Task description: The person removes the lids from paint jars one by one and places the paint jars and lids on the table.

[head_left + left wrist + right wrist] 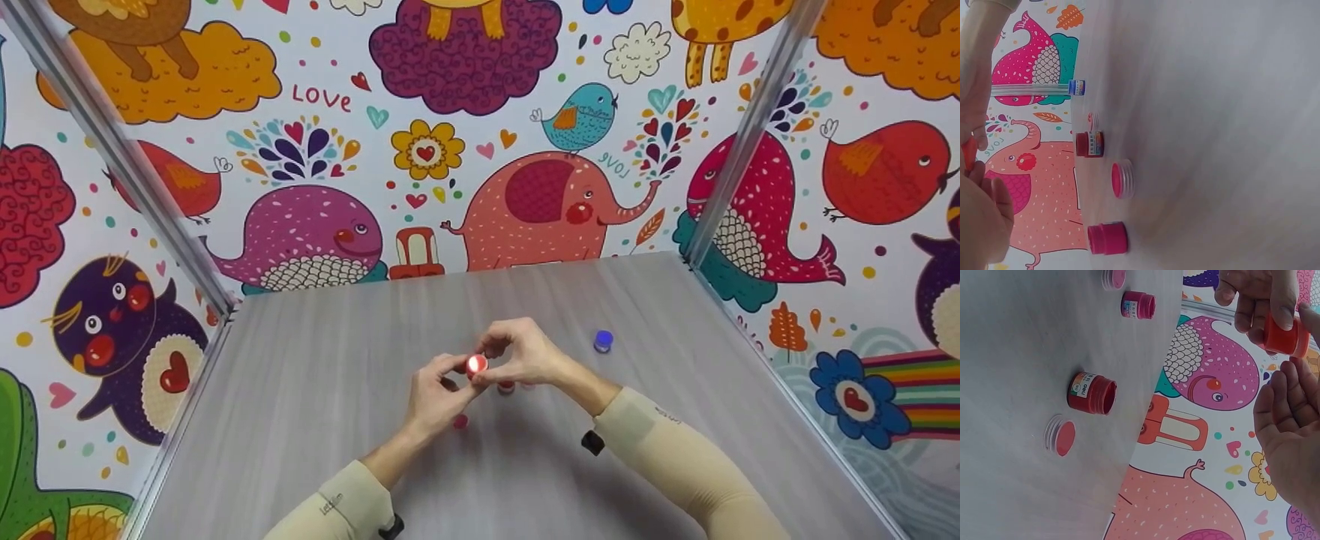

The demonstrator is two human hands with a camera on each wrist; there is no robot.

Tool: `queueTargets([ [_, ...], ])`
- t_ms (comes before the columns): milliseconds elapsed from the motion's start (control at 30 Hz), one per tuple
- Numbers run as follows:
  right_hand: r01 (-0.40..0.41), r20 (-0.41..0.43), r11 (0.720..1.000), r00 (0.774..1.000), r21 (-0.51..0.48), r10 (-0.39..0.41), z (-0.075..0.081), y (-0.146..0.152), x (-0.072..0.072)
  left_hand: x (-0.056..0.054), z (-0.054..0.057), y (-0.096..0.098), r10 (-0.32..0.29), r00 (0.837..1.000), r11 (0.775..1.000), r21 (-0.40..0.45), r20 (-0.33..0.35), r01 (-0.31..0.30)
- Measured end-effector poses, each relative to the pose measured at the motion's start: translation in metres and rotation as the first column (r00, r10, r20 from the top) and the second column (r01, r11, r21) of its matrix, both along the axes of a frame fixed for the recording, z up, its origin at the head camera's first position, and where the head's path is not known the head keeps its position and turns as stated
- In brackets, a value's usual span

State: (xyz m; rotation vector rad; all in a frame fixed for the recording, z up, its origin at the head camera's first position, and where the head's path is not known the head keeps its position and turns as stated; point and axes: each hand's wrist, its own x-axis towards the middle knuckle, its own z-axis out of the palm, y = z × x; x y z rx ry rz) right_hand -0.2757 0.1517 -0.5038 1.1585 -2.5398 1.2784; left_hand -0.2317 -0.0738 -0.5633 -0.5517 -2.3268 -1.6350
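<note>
1 orange jar (1278, 341), cut off in left wrist view; left hand (436, 396) grips it, right hand (531, 357) seemingly pinching too.

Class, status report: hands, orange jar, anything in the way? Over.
Left hand, right hand both on orange jar. Jar raised above table. Open red jar nearby, not blocking.

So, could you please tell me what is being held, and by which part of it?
An orange-red jar: the left hand grips it round its body, while the right hand pinches it at its top end.
</note>
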Motion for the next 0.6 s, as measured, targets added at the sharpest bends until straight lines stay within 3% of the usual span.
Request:
queueTargets([
  [200,-0.001,-0.017,1.000,1.000,0.003,0.001,0.0006,-0.0008,0.0004,0.0010,0.0008,0.0017,0.019,0.999,1.000,-0.009,0.028,-0.019],
  [600,-0.033,-0.016,0.999,0.999,0.032,0.033,0.0006,0.0011,-0.0007,-0.0012,-0.0009,0.0060,-0.032,0.999,0.999,0.022,-0.004,0.032],
])
